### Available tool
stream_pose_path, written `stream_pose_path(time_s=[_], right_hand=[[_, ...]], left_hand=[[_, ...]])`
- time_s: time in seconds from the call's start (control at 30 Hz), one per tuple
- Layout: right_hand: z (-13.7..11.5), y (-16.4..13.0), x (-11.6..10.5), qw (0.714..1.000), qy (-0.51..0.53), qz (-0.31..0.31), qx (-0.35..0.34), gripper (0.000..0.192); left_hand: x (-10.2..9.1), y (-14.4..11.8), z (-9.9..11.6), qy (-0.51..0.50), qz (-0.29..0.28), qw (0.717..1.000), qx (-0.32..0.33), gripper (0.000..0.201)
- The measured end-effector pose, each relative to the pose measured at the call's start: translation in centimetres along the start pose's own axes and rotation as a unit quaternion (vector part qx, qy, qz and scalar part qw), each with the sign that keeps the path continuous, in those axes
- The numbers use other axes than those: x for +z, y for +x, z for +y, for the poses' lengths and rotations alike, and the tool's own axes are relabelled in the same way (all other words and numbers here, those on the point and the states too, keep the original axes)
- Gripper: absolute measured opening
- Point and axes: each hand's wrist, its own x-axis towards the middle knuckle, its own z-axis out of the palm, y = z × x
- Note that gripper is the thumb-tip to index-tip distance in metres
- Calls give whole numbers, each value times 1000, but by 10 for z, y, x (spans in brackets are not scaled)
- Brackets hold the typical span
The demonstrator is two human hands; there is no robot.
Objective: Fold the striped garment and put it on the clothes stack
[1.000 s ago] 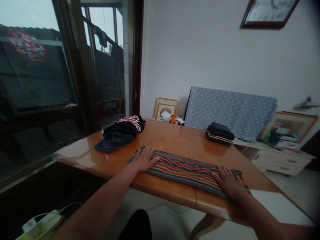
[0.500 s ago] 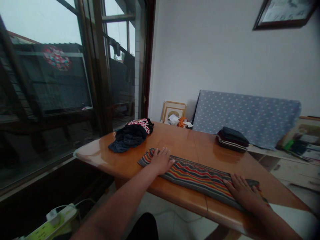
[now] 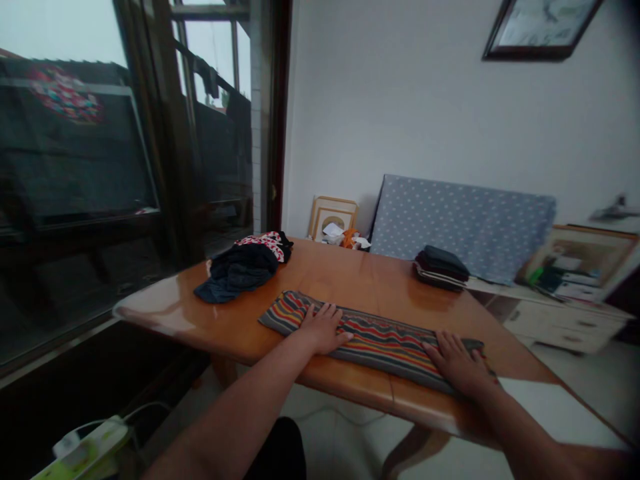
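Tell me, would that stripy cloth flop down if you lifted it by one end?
Probably yes. The stripy cloth lies flat and folded under the left hand and right hand, so it looks soft. On the shiny table it might slide easily.

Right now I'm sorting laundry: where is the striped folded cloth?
In the head view, the long multicoloured striped cloth lies flat along the near edge of the glossy wooden table, under both hands.

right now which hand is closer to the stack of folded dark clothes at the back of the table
Right. The right hand lies flat on the striped cloth, just in front of the folded dark clothes. The left hand rests on the cloth further toward the window side.
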Motion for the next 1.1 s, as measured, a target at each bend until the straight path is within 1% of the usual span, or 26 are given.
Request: stream_pose_path(time_s=[0.03,0.07,0.13,0.2,0.23,0.3,0.37,0.4,0.5,0.6,0.67,0.77,0.83,0.9,0.93,1.0,1.1], right_hand=[[-4,-1,-5,1000,9,-1,13,69],[-7,-1,-8,1000,18,-2,23,73],[-11,0,-12,999,32,-12,31,79],[-12,2,-15,998,41,-19,42,83],[-12,2,-16,998,46,-21,46,83],[-12,1,-18,997,57,-25,48,84],[-12,1,-20,996,66,-28,43,84],[-12,1,-22,996,70,-30,42,84],[-10,3,-28,994,88,-37,46,83],[-4,3,-37,991,121,-46,35,80],[1,0,-41,991,129,-27,37,76],[6,-9,-38,992,118,8,47,71],[7,-15,-35,992,121,6,44,69],[8,-18,-34,989,145,7,39,69],[10,-18,-36,985,166,17,39,67],[17,-16,-44,970,227,52,73,59],[37,-12,-61,933,293,98,185,38]], left_hand=[[-2,2,4,7,6,1000,-6,87],[-3,5,9,15,25,1000,-8,85],[-3,9,20,24,69,997,9,81],[0,13,31,22,90,995,40,79],[2,14,35,18,86,995,52,80],[7,16,40,12,57,997,58,82],[13,17,41,9,32,999,43,85],[16,18,40,10,30,999,36,86],[21,21,37,16,38,999,30,87],[24,24,35,14,41,999,29,88],[26,25,33,11,41,999,30,88],[28,27,32,13,45,998,32,88],[29,28,31,15,49,998,32,88],[30,28,31,16,49,998,34,87],[30,29,30,15,48,998,35,87],[31,29,30,14,47,998,34,87],[32,30,30,14,50,998,31,88]])
